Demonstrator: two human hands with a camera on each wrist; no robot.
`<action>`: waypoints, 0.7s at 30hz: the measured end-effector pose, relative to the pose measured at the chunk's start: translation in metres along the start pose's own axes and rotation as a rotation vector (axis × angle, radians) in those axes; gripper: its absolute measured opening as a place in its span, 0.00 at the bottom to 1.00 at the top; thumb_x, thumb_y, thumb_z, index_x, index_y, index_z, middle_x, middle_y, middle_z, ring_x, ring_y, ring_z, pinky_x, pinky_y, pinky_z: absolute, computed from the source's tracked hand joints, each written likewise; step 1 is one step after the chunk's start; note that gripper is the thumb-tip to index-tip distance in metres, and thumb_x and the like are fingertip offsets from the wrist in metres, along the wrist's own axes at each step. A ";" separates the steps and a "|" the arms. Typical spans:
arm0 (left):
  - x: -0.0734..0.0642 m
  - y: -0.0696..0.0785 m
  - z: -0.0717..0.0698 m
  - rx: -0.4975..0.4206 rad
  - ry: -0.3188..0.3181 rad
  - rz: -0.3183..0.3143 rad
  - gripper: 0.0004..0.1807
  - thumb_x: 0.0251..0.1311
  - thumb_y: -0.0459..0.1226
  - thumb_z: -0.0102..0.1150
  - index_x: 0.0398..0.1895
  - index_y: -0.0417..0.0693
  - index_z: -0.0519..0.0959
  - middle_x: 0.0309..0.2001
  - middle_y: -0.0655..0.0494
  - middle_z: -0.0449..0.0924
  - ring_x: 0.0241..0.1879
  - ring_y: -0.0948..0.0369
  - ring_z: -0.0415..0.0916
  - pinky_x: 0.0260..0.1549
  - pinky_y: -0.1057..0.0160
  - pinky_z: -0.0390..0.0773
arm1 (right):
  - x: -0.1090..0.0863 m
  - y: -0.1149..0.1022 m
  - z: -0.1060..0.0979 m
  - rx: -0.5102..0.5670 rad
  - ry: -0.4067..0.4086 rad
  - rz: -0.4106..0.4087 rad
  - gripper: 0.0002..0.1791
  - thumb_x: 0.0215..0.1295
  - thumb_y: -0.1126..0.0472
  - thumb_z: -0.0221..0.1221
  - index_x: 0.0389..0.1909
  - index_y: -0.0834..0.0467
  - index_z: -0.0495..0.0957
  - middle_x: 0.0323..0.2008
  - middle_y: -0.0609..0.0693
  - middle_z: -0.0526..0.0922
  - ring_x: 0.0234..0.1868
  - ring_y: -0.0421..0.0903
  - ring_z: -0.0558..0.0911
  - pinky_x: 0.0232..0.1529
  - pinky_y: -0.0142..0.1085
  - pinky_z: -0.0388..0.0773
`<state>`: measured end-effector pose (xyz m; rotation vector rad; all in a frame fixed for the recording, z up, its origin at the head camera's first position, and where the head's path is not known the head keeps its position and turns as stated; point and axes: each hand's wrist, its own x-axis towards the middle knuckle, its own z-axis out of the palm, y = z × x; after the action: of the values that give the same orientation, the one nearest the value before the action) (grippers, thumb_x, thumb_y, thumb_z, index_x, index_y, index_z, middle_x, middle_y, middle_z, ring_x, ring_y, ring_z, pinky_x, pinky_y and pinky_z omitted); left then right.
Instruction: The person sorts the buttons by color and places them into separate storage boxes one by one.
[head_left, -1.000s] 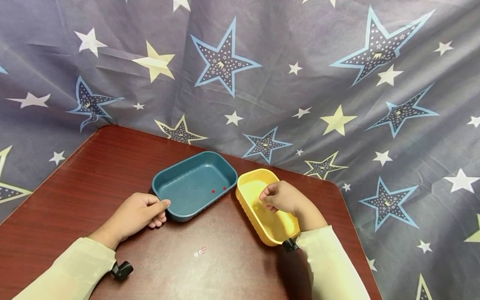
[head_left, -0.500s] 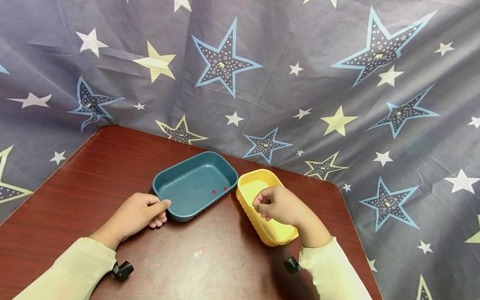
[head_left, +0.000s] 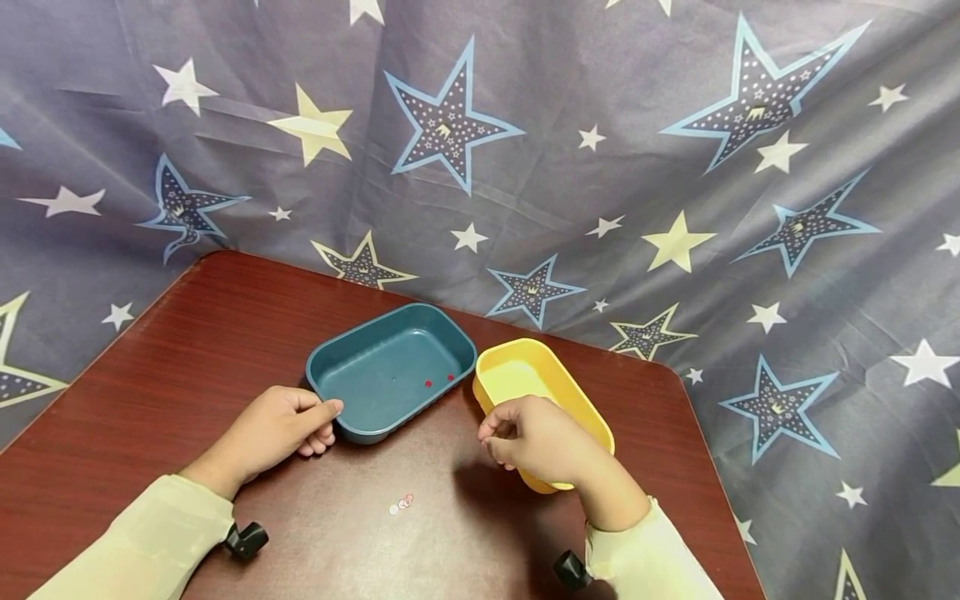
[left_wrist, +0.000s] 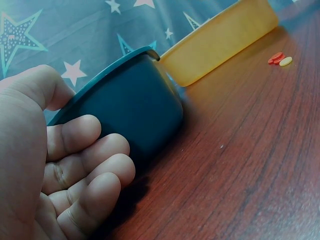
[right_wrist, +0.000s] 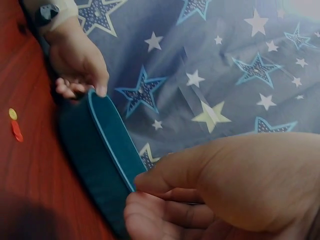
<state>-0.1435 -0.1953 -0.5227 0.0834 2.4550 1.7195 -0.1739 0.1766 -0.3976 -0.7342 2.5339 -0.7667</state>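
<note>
My left hand (head_left: 279, 423) grips the near left corner of a teal plastic tub (head_left: 375, 379), thumb over the rim and fingers curled outside. Two small red discs (head_left: 428, 384) lie inside it. Above the near left side of a yellow plastic tub (head_left: 581, 406) hovers my right hand (head_left: 543, 442), its fingers loosely bent. In the right wrist view nothing shows between its thumb (right_wrist: 155, 180) and forefinger; part of the yellow tub's floor is hidden beneath this hand. Several small flat red and pale yellow discs (left_wrist: 277, 59) lie on the table in front of the tubs.
The tubs stand near the back edge of a reddish-brown wooden table (head_left: 247, 325), their near corners almost meeting. A grey cloth (head_left: 555, 183) printed with stars hangs right behind the table. Black wrist cameras (head_left: 246, 540) jut from both sleeves.
My right hand has drawn back from inside the yellow tub, toward me and leftward over its side. A small yellow ring visible there earlier is out of sight. The left hand stays put.
</note>
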 end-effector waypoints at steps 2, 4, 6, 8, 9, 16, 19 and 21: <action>0.000 -0.001 0.000 -0.002 0.000 0.000 0.26 0.73 0.56 0.61 0.26 0.45 0.87 0.24 0.51 0.87 0.25 0.56 0.86 0.27 0.58 0.88 | 0.000 -0.003 0.006 -0.003 -0.003 -0.008 0.08 0.69 0.61 0.66 0.32 0.44 0.85 0.23 0.42 0.83 0.23 0.39 0.82 0.33 0.32 0.80; 0.000 -0.001 0.001 -0.005 0.000 0.001 0.27 0.73 0.56 0.61 0.26 0.44 0.87 0.24 0.51 0.87 0.25 0.56 0.86 0.27 0.58 0.88 | 0.000 -0.004 0.012 -0.014 -0.003 -0.025 0.05 0.67 0.61 0.67 0.32 0.46 0.86 0.23 0.41 0.83 0.24 0.38 0.82 0.33 0.31 0.80; 0.001 -0.001 0.001 -0.010 0.000 0.003 0.27 0.73 0.56 0.62 0.26 0.44 0.87 0.24 0.50 0.87 0.25 0.56 0.86 0.27 0.58 0.88 | 0.000 -0.005 0.019 -0.024 -0.002 -0.040 0.04 0.66 0.60 0.68 0.33 0.47 0.86 0.25 0.39 0.84 0.25 0.37 0.82 0.33 0.30 0.80; 0.001 0.000 0.001 -0.013 0.000 0.002 0.27 0.73 0.56 0.62 0.25 0.44 0.87 0.24 0.50 0.87 0.25 0.55 0.86 0.27 0.58 0.88 | 0.001 -0.005 0.026 -0.028 -0.001 -0.058 0.03 0.64 0.60 0.70 0.33 0.47 0.87 0.26 0.37 0.84 0.28 0.35 0.81 0.34 0.29 0.81; 0.001 0.000 0.001 -0.014 0.000 0.003 0.27 0.73 0.56 0.62 0.25 0.44 0.87 0.24 0.50 0.87 0.25 0.55 0.86 0.27 0.58 0.88 | 0.001 -0.005 0.030 -0.033 0.000 -0.066 0.03 0.63 0.60 0.70 0.33 0.47 0.87 0.26 0.36 0.84 0.28 0.34 0.81 0.35 0.29 0.80; 0.000 0.001 0.001 -0.012 0.001 0.003 0.28 0.72 0.57 0.62 0.25 0.45 0.87 0.24 0.50 0.86 0.25 0.55 0.86 0.27 0.58 0.88 | 0.005 -0.008 0.053 -0.062 -0.026 -0.111 0.05 0.62 0.60 0.72 0.33 0.46 0.87 0.26 0.32 0.83 0.29 0.27 0.79 0.36 0.24 0.79; 0.000 0.001 0.000 -0.009 -0.001 0.001 0.28 0.72 0.58 0.62 0.25 0.45 0.87 0.24 0.51 0.86 0.25 0.56 0.86 0.27 0.58 0.88 | 0.007 -0.012 0.062 -0.105 -0.032 -0.131 0.05 0.61 0.60 0.73 0.33 0.46 0.86 0.25 0.30 0.82 0.28 0.25 0.79 0.35 0.22 0.78; 0.000 0.000 0.000 -0.010 -0.002 -0.001 0.27 0.72 0.57 0.62 0.25 0.45 0.87 0.24 0.50 0.86 0.25 0.56 0.86 0.27 0.58 0.88 | 0.009 -0.014 0.070 -0.130 -0.038 -0.140 0.06 0.60 0.59 0.73 0.33 0.45 0.87 0.24 0.29 0.82 0.28 0.24 0.78 0.34 0.21 0.77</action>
<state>-0.1436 -0.1949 -0.5223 0.0829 2.4440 1.7304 -0.1409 0.1343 -0.4453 -0.9688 2.5372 -0.6299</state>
